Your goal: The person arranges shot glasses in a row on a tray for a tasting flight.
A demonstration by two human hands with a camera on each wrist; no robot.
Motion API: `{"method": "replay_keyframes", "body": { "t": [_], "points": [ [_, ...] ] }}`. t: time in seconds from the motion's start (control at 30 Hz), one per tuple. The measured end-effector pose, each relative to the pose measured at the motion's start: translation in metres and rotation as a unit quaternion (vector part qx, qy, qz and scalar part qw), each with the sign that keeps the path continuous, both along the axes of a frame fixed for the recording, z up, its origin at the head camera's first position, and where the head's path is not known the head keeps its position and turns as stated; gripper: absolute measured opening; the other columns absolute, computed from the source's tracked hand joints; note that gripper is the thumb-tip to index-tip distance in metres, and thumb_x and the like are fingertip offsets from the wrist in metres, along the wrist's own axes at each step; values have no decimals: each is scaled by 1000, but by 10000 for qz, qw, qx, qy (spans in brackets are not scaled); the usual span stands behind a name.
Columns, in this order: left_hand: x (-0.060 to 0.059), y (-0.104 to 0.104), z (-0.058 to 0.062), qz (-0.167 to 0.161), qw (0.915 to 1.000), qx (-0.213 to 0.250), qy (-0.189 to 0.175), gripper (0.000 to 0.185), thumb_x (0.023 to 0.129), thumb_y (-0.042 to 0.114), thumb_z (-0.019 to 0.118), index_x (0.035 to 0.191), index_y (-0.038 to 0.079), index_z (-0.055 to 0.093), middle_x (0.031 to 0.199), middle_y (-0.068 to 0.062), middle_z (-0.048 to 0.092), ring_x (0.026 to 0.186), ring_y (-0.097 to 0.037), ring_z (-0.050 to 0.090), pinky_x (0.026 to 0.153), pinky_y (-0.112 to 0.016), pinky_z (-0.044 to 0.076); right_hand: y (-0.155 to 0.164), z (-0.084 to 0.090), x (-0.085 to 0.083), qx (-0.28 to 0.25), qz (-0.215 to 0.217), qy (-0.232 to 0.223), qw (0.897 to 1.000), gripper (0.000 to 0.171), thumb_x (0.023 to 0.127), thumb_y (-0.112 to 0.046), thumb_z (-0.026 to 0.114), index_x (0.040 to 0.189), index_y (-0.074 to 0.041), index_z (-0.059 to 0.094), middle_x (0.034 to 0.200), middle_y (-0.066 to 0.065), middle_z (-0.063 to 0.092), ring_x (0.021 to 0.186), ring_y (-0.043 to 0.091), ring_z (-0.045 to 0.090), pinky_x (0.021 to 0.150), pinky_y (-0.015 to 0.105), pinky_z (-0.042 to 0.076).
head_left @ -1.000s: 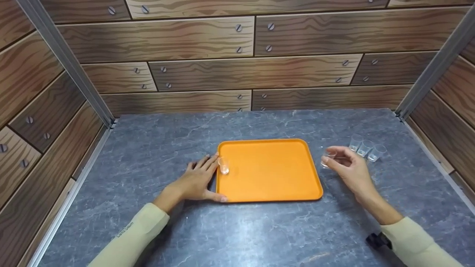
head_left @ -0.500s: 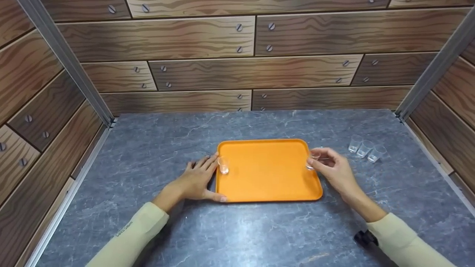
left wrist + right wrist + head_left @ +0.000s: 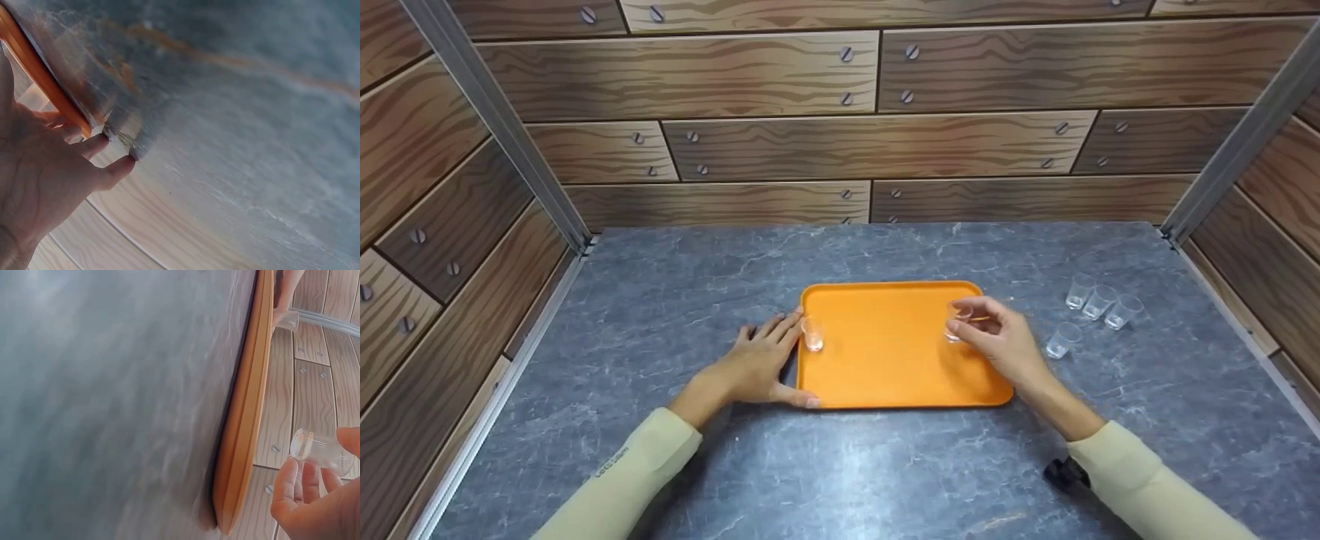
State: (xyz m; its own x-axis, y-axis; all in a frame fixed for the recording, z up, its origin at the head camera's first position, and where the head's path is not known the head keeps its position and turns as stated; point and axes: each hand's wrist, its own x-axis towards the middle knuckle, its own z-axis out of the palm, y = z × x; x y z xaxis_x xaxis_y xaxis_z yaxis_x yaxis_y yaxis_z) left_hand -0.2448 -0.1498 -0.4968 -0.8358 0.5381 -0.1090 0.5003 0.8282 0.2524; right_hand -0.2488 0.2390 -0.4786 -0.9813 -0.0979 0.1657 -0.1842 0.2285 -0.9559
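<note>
Pinching a small clear cup in the right hand, fingertips curled round it, just above the right part of the orange tray. Resting the left hand flat and open against the tray's left edge, beside a second cup standing inside that edge. Leaving four more cups standing on the grey table, well right of the tray.

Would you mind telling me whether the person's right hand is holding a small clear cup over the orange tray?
Yes, in the head view the right hand pinches a small clear cup above the right part of the orange tray.
</note>
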Motion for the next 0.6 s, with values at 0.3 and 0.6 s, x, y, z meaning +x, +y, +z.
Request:
{"method": "replay_keyframes", "body": {
  "t": [0.3,0.6],
  "points": [
    [1,0,-2,-18,10000,-7,40,134,71,96,54,167,15,10,174,-8,9,155,-39,20,112,-75,23,-26,-1,2,-7,210,-173,9996,35,90,-13,80,121,-1,71,109,14,69,94,20,69,75,25,56],
    [1,0,0,-46,10000,30,10,133,72,94,56,167,13,10,174,-9,8,155,-40,20,112,-75,23,-49,-2,-3,472,794,-253,9954,37,90,-17,81,123,-4,71,114,14,71,101,26,68,83,23,55]
  ]
}}
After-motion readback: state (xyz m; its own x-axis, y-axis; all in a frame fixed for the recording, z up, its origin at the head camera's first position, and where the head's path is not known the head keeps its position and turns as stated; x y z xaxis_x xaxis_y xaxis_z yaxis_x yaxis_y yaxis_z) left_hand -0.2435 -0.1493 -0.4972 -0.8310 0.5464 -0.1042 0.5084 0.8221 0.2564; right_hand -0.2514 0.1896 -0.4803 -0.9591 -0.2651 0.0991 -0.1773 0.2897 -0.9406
